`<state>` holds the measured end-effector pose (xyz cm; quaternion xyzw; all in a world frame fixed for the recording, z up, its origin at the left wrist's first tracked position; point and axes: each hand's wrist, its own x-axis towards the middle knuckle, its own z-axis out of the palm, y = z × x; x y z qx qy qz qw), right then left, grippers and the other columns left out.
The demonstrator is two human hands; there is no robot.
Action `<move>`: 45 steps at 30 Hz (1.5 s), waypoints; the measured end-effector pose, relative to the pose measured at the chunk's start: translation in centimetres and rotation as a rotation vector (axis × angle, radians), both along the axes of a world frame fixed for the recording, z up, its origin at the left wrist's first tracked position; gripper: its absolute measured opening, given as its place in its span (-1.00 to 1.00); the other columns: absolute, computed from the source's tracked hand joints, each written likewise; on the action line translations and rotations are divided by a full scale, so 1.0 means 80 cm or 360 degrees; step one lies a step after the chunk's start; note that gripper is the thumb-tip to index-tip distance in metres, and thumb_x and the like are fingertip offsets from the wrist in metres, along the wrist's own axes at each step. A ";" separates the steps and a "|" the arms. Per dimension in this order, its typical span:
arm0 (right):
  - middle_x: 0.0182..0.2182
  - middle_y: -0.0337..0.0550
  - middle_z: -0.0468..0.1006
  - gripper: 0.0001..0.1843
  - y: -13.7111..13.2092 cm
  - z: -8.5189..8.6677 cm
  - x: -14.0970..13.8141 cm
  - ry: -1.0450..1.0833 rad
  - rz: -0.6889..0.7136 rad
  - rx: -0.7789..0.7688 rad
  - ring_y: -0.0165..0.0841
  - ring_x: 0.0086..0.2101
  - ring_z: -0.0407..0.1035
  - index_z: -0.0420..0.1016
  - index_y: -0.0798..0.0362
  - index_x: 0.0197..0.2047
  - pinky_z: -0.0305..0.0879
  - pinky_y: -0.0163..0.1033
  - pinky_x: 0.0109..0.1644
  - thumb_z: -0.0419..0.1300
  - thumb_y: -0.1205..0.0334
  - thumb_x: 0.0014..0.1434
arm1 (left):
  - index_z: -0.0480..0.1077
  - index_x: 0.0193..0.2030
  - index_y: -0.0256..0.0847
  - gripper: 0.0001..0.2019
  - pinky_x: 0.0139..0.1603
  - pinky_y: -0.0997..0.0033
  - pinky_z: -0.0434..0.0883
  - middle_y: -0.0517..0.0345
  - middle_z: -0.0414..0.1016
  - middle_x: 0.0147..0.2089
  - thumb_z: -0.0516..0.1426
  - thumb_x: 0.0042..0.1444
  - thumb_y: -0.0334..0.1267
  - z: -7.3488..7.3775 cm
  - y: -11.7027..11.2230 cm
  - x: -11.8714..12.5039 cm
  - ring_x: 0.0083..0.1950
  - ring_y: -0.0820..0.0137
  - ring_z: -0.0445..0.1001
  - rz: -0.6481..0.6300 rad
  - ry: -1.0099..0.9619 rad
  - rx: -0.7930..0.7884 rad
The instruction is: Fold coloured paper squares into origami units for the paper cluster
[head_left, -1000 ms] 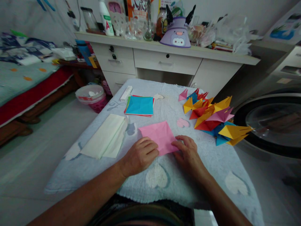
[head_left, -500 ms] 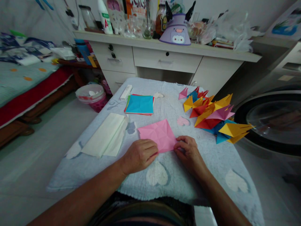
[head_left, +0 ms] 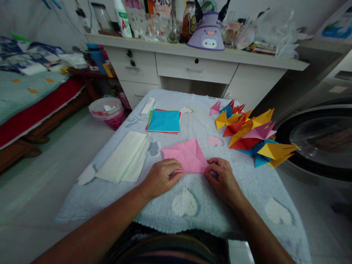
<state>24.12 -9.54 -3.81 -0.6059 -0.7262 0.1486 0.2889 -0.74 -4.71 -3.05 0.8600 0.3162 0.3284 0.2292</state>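
A pink sheet of origami paper (head_left: 187,156), marked with creases, lies on the cloth-covered table in front of me. My left hand (head_left: 164,176) pinches its near left edge between thumb and fingers. At the near right corner, my right hand (head_left: 220,176) grips the paper with thumb and fingertips. The near edge runs fairly straight between the two hands; whether it is folded under there, I cannot tell. Beyond the sheet sits a stack of coloured paper (head_left: 164,121) with a blue sheet on top.
Folded paper cranes (head_left: 247,134) in several colours crowd the table's right side. On the left lie a pale folded cloth or tissue (head_left: 123,157) and a small white box (head_left: 147,106). A white drawer desk (head_left: 196,69) stands behind, a washing machine (head_left: 316,132) at right, a pink bin (head_left: 107,113) at left.
The paper's near edge has risen slightly and straightened between my hands. My left thumb has come away from the fingers a little along that edge. The view has shifted slightly.
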 end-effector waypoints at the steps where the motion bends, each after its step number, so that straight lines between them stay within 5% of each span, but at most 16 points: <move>1: -0.08 -0.06 0.44 -0.91 -0.001 0.001 -0.001 -0.0015 0.0005 0.0011 -0.10 -0.01 0.27 0.54 -0.03 -0.36 0.19 0.14 0.06 0.23 0.35 0.10 | 0.47 -0.31 -0.24 -0.92 -0.22 0.41 0.46 0.10 0.54 -0.31 0.14 0.17 -0.35 -0.001 0.000 0.000 -0.27 0.41 0.51 0.0014 -0.0002 -0.0015; 12: -0.05 -0.07 0.44 -0.88 0.000 0.002 -0.007 -0.0092 0.0011 0.0067 -0.08 0.00 0.25 0.56 -0.06 -0.35 0.14 0.15 0.05 0.21 0.32 0.16 | 0.44 -0.33 -0.23 -0.97 -0.17 0.35 0.43 0.13 0.49 -0.27 0.21 0.11 -0.35 0.002 0.003 0.000 -0.22 0.38 0.47 0.0217 0.0043 -0.0105; 26: -0.08 -0.06 0.48 -0.88 0.004 0.006 -0.010 -0.0082 -0.0099 -0.0083 -0.13 -0.04 0.29 0.53 0.00 -0.38 0.12 0.06 0.06 0.18 0.25 0.17 | 0.32 -0.54 -0.23 -0.76 0.01 0.18 0.31 0.11 0.39 -0.19 0.22 0.07 -0.23 0.004 0.004 0.001 -0.06 0.25 0.33 0.0606 0.0380 -0.0132; 45: -0.13 -0.04 0.49 -0.88 0.009 -0.001 -0.013 -0.0119 -0.0230 -0.0017 -0.12 -0.09 0.32 0.51 0.02 -0.49 0.17 0.02 0.02 0.28 0.26 0.06 | 0.35 -0.44 -0.20 -0.85 -0.01 0.15 0.29 0.07 0.37 -0.21 0.14 0.14 -0.26 0.000 0.007 0.007 -0.08 0.22 0.31 0.0697 0.0539 -0.0053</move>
